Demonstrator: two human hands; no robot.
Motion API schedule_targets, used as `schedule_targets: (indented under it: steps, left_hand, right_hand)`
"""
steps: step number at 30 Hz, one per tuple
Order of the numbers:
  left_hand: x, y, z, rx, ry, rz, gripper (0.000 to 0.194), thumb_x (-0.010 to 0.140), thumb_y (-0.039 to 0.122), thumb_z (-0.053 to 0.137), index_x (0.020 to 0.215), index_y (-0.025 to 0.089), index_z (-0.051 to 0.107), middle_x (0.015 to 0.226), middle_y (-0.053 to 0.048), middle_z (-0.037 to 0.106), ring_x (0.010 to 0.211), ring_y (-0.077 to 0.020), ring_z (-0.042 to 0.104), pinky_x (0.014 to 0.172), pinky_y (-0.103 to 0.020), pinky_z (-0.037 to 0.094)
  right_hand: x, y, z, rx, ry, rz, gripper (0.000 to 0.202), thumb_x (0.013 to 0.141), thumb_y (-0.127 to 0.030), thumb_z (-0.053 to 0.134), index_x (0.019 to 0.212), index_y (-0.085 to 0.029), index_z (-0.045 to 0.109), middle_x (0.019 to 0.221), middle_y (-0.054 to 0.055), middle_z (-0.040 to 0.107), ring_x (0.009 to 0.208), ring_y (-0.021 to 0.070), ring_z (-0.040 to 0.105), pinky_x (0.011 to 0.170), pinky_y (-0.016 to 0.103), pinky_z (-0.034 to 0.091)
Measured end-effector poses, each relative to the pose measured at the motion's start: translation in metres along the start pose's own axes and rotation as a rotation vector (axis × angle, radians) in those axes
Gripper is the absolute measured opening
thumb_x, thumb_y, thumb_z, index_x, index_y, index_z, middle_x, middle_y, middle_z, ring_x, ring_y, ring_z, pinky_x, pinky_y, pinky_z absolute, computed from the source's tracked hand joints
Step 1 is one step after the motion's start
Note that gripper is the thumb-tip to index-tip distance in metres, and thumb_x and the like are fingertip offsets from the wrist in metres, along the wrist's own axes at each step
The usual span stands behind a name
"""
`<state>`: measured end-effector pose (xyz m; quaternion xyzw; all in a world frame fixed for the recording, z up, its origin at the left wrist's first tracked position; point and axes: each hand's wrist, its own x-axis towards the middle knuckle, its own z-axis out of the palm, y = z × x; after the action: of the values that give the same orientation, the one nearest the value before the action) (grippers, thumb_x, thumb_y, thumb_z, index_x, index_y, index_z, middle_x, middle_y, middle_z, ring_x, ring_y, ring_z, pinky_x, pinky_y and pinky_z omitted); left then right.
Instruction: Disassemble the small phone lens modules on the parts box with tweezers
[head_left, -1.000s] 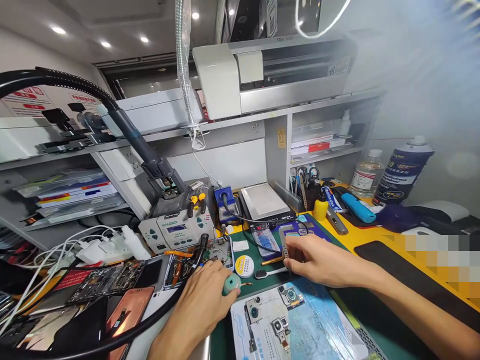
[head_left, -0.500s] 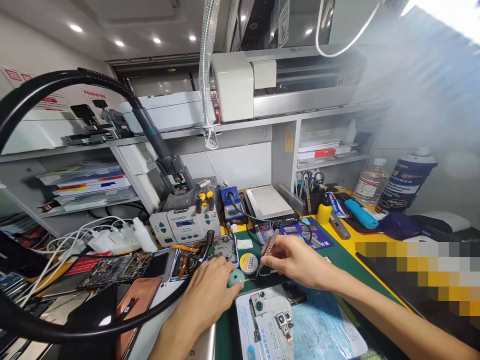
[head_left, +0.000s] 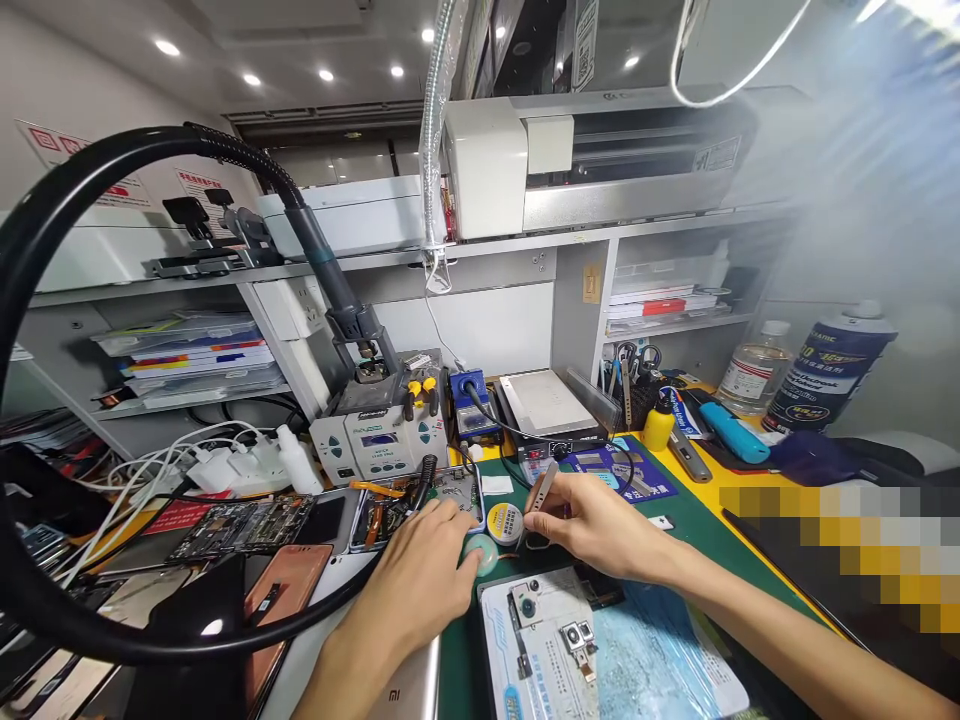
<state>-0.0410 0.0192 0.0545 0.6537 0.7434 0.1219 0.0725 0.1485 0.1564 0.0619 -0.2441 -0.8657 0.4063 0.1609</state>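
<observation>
**In the right hand, slim tweezers; at the left hand, a round green piece**

Pinched slantwise between thumb and fingers, beside the round tin, over the green mat. Probably light, stiff, slick; best taken mid-length, clear of easily bent tips. For the green piece, likely smooth, a rim hold. Too fine to make out: tweezer tips. Partly hidden by the left thumb: green piece, so impossible to tell grip from touch.

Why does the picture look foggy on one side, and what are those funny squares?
In the head view, haze, perhaps glare from the bright light at top right, fades the right end of the big machine; blocky squares hide part of the yellow tabletop at the right edge.
</observation>
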Motion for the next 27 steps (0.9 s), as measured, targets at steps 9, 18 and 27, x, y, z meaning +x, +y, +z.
schedule_targets:
  steps: [9, 18, 27]
  left_hand:
    - [-0.001, 0.001, 0.002, -0.095, 0.051, 0.056, 0.018, 0.097, 0.026, 0.06, 0.111, 0.018, 0.068, 0.107, -0.005, 0.066, 0.107, -0.0237, 0.06, 0.095, -0.046, 0.049]
    - [0.0, 0.008, 0.004, -0.245, 0.156, 0.137, 0.016, 0.09, 0.028, 0.066, 0.102, 0.021, 0.074, 0.106, -0.004, 0.067, 0.104, -0.0225, 0.056, 0.093, -0.037, 0.048]
    - [0.004, 0.021, 0.015, -0.329, 0.319, 0.228, 0.019, 0.096, 0.017, 0.054, 0.086, 0.019, 0.071, 0.097, -0.007, 0.068, 0.097, -0.0233, 0.054, 0.088, -0.04, 0.045]
  right_hand:
    - [0.0, 0.003, 0.002, 0.157, 0.043, 0.031, 0.014, 0.09, -0.031, 0.066, 0.088, -0.017, 0.067, 0.083, 0.006, 0.074, 0.074, 0.0207, 0.066, 0.064, 0.03, 0.047]
    - [0.005, -0.004, -0.004, 0.368, 0.066, 0.095, 0.021, 0.087, -0.034, 0.072, 0.08, -0.017, 0.063, 0.059, -0.006, 0.056, 0.048, 0.0096, 0.043, 0.048, 0.023, 0.029]
    - [0.003, -0.005, -0.008, 0.518, 0.164, 0.156, 0.016, 0.08, -0.031, 0.073, 0.075, -0.018, 0.065, 0.063, 0.0, 0.067, 0.048, 0.0115, 0.047, 0.048, 0.025, 0.036]
